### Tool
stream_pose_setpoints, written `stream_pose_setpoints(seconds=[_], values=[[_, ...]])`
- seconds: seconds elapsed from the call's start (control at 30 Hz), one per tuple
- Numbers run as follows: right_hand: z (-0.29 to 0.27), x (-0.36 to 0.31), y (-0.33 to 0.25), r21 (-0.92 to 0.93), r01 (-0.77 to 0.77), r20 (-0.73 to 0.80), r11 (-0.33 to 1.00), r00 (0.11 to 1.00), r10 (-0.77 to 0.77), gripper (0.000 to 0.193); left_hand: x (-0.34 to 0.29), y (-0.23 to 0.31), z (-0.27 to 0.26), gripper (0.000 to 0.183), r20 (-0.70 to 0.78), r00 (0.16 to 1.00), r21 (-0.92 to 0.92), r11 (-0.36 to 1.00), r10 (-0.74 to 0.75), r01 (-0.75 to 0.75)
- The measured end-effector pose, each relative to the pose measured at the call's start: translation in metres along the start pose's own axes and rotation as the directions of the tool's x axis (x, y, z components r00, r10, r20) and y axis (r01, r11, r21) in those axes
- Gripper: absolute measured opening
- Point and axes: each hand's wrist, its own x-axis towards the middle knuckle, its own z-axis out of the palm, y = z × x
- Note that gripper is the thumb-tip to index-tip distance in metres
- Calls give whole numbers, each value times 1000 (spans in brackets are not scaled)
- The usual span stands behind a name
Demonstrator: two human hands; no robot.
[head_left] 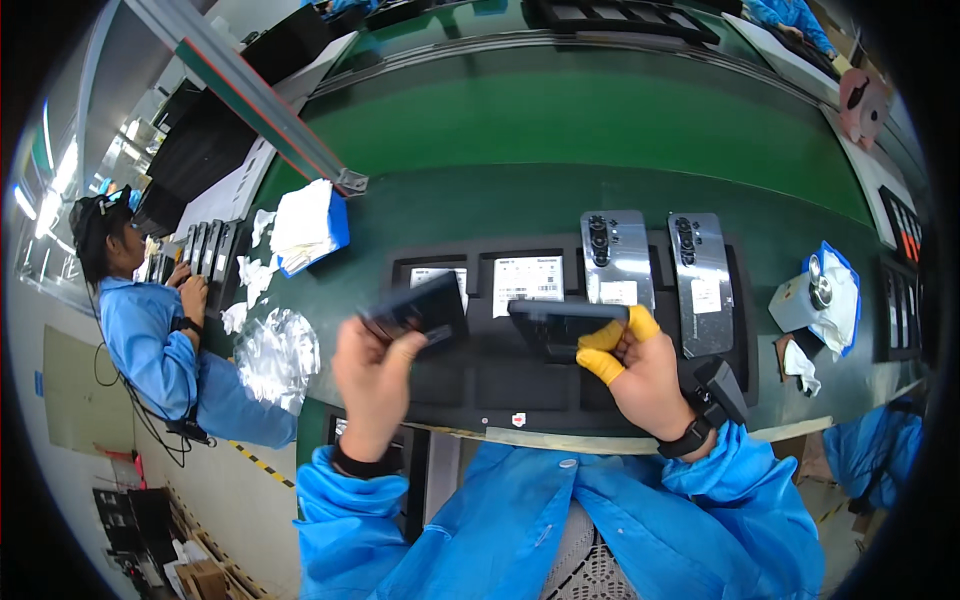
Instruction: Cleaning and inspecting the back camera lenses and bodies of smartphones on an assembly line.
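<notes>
1. Black and flat, a phone-like slab (432, 308) is gripped in the left hand (372, 375), thumb against its near edge; it tilts, and motion blurs it.
2. Another dark slab (560, 322), held by the right hand (640, 372), juts out to that hand's left; yellow finger covers (600, 364) sit on the gripping digits.
3. Beneath and between both hands spreads a black compartmented tray (500, 385).
4. Beyond the hands, between them, a white printed label (527, 280) shows in a tray slot.
5. Just beyond the right hand rests a silvery phone (628, 262), lens side up; a second silvery phone (700, 270) lies farther to that hand's right.
6. Left of the left hand, crumpled clear plastic (278, 358) lies on the green bench (420, 200); beyond it stands a blue box (340, 222) of white sheets (303, 220).
7. Well left of the left hand, a co-worker (150, 330) wears blue.
</notes>
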Motion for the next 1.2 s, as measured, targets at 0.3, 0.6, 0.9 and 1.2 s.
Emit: stream_pose_setpoints(seconds=[0.3,0.6,0.9,1.2], values=[[-1,63,-25,346,-284,70,894,958,277,47,86,-17,-11,33,238,918,-107,931,-317,349],[35,97,24,-92,-124,96,988,986,133,56,101,-55,3,28,267,797,-17,824,-542,566],[25,80,-12,-668,179,162,722,982,-93,62,37,-29,-33,42,55,988,432,896,-144,106],[45,90,-21,-816,502,470,287,865,-176,42,-30,-38,-31,34,-280,939,-38,980,-199,196]])
